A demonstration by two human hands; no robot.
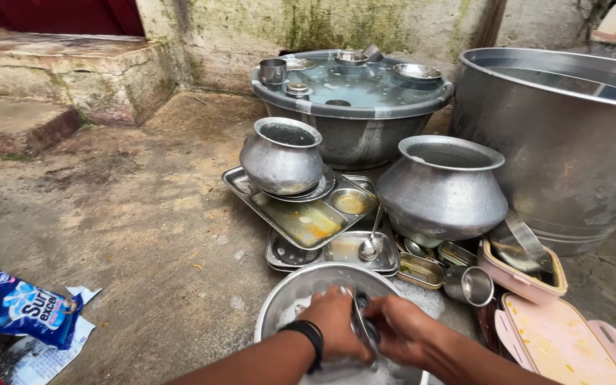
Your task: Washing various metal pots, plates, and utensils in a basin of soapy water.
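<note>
Bare floor (122, 235) left, pots (442, 189) crowding ahead

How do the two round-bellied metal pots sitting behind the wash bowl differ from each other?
The left pot is smaller than the right pot. The left pot sits on a stack of soiled steel trays; the right pot sits lower, beside them. The left pot's mouth is narrower, the right pot's wider. Both stand upright, are dull grey metal, and have flared rims.

Two pots (281, 155) (442, 187) stand behind the basin (286, 299), trays (301, 217) between them, a packet (23, 306) far left.
</note>
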